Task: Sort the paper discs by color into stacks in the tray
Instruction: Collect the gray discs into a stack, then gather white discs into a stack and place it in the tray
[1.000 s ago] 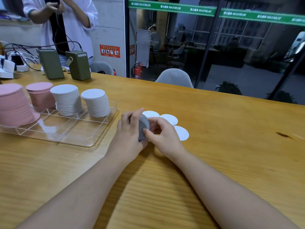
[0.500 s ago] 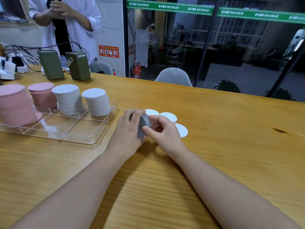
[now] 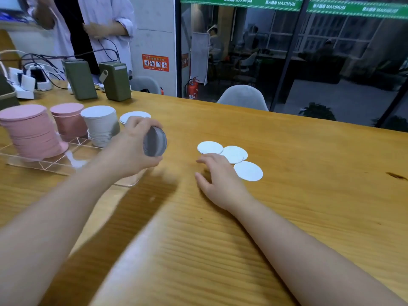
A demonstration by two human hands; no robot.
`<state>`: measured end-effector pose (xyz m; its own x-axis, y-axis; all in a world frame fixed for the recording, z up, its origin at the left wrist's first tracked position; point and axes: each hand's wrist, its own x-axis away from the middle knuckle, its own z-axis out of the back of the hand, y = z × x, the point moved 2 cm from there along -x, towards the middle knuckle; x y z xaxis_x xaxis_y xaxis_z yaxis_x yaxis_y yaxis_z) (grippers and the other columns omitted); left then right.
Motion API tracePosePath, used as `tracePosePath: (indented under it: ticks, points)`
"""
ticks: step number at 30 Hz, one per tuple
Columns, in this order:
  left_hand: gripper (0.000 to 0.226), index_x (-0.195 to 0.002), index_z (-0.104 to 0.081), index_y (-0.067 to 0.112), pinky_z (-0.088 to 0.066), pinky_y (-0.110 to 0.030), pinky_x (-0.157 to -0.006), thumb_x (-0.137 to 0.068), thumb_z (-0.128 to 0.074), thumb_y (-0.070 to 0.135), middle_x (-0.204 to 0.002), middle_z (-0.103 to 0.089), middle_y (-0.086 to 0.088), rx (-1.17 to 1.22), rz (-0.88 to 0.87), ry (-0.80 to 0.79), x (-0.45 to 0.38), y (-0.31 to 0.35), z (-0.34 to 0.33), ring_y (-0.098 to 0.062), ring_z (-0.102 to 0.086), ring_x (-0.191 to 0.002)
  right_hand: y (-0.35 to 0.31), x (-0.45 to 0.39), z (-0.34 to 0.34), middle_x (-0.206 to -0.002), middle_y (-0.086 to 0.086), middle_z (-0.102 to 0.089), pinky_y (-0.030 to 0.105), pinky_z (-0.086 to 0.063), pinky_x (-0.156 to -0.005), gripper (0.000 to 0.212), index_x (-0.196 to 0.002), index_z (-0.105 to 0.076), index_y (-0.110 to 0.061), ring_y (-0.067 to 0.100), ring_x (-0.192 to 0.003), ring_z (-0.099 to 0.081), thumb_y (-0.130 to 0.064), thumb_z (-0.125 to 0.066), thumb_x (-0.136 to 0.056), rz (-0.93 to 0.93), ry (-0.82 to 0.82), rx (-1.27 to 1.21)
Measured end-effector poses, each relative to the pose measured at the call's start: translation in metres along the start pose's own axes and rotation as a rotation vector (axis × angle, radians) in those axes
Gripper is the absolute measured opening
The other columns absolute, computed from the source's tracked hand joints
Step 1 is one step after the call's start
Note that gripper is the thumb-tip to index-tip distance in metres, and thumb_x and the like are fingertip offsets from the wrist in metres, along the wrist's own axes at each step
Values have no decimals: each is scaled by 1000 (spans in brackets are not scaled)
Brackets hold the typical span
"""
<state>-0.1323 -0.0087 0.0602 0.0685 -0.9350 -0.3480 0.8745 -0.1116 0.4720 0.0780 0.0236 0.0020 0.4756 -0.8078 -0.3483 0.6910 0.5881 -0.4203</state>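
My left hand (image 3: 130,149) grips a small stack of white paper discs (image 3: 154,141) held on edge, lifted over the right end of the clear tray (image 3: 39,165). In the tray stand two pink stacks (image 3: 31,133) (image 3: 68,120) and a white stack (image 3: 100,125); a second white stack (image 3: 134,117) is mostly hidden behind my left hand. My right hand (image 3: 217,177) rests on the table with fingers apart, holding nothing. Just beyond it lie three loose white discs (image 3: 231,154).
Two green boxes (image 3: 97,80) stand at the table's back left beside chargers and cables (image 3: 28,80). A person in a white shirt (image 3: 101,29) stands behind them. A grey chair (image 3: 242,97) sits past the far edge. A dark knot (image 3: 396,175) marks the wood at right.
My left hand has carried the disc stack left and up toward the tray. My right hand has let go of it and dropped onto the table by the loose discs.
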Motion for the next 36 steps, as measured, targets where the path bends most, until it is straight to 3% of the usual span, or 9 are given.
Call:
tracePosePath:
  ticks: [3,7,12,18,24,28,32,36]
  points:
    - [64,-116,-43,40,-41,-35,-83,-67,-82,23,-121,-42,8,-88,67,-60,-2,-28,23,-15,-44,-104,-7,0,-3,-135,-3,-46,29,-32,-106,40,-130,-49,-15,13,-128,-37,-32,-49,-93,75,-55,74]
    - [64,-113,-46,36,-43,-39,-81,-64,-85,20,-116,-48,-3,-165,124,-96,-3,-62,52,-22,-47,-99,-7,1,0,-130,-5,-47,26,-32,-102,37,-128,-47,-18,11,-124,-37,-32,-47,-95,9,-58,55]
    - [80,-131,-28,34,-52,-42,-69,-71,-81,26,-114,-47,-10,-223,365,-222,-5,-97,70,-29,-58,-84,-6,0,-1,-128,-4,-47,24,-32,-99,36,-128,-47,-19,11,-122,-38,-32,-47,-94,1,-59,54]
    - [93,-139,-19,24,-44,-46,-94,-70,-81,36,-125,-43,-10,-207,480,-332,-14,-117,66,-31,-48,-109,-4,0,-3,-127,-5,-48,22,-32,-97,34,-126,-47,-20,10,-120,-39,-31,-48,-94,6,-41,47]
    - [94,-139,-18,23,-42,-44,-94,-70,-81,31,-119,-42,-9,-284,514,-367,-13,-121,68,-31,-49,-106,-3,-1,-3,-127,-4,-48,24,-32,-98,35,-127,-47,-19,10,-120,-39,-30,-48,-94,6,-38,42]
    - [96,-142,-15,18,-44,-40,-85,-72,-80,30,-124,-44,-11,-317,523,-398,-9,-120,64,-31,-49,-105,-3,-1,-3,-127,-5,-48,23,-32,-96,35,-127,-47,-20,10,-119,-39,-31,-48,-94,4,-38,45]
    - [102,-143,-13,15,-39,-42,-99,-70,-82,27,-146,-35,-12,-258,488,-391,-8,-116,60,-32,-42,-125,-3,-1,-3,-126,-4,-48,24,-33,-96,34,-127,-47,-19,10,-119,-39,-30,-48,-94,-6,-42,34]
    - [103,-144,-13,17,-35,-42,-107,-69,-83,24,-148,-32,-12,-215,462,-367,-6,-111,61,-31,-38,-131,-3,-1,-1,-126,-4,-49,27,-36,-97,34,-127,-47,-20,11,-118,-41,-29,-48,-94,-33,-41,1]
